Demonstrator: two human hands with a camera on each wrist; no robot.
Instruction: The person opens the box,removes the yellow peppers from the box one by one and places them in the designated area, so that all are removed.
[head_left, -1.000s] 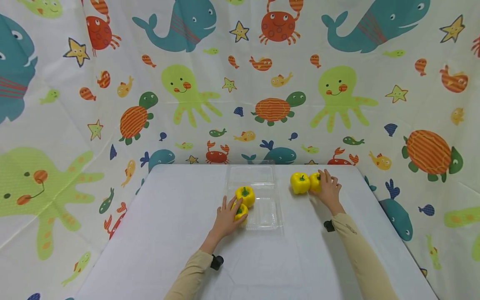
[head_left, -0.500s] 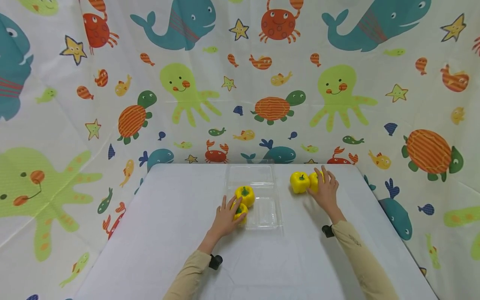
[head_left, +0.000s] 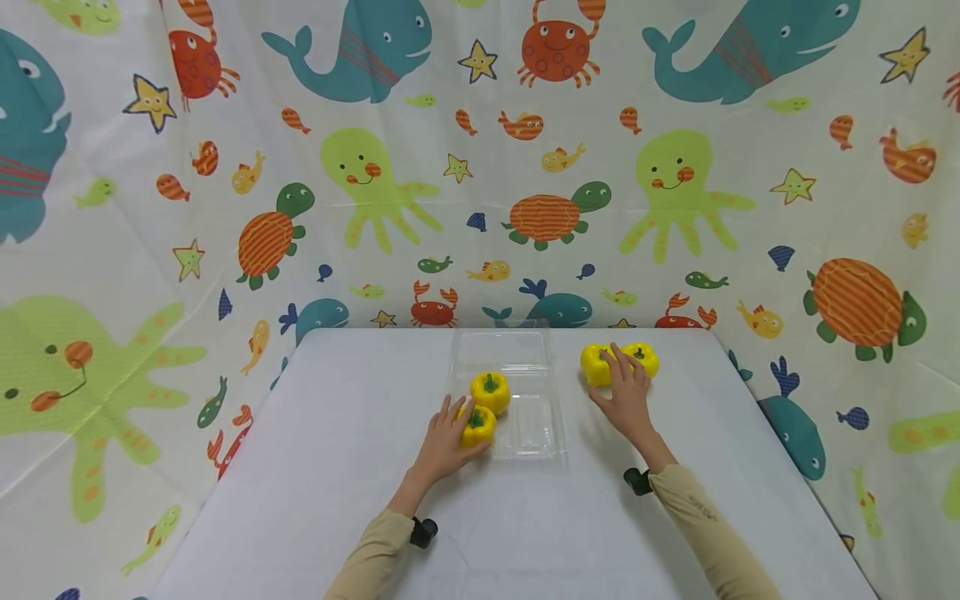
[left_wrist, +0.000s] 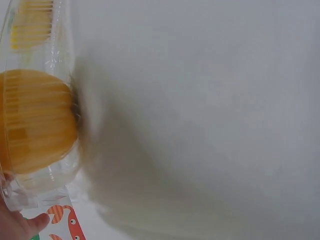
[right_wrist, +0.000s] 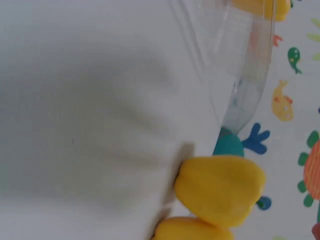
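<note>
Two yellow bell peppers sit in the left half of a clear plastic clamshell box [head_left: 555,429]: a front pepper [head_left: 480,427] and a rear pepper [head_left: 491,393]. My left hand [head_left: 442,443] spreads its fingers along the left side of the front one. In the left wrist view, that pepper [left_wrist: 40,125] shows through the box wall, with the thumb [left_wrist: 37,222] by the rim. My right hand [head_left: 628,407] reaches, fingers apart, over a third pepper [head_left: 593,365]; its fingertips overlap it from the head. A further pepper [head_left: 648,358] stands just right of it.
The box's lid [head_left: 502,348] lies folded back toward the far table edge. A white cloth covers the table [head_left: 360,400]. Behind it hangs a curtain [head_left: 480,183] printed with sea animals. Each wrist carries a small black camera.
My right hand has shifted left from the far right pepper to the one beside it. My left hand has drawn slightly left, showing more of the front pepper.
</note>
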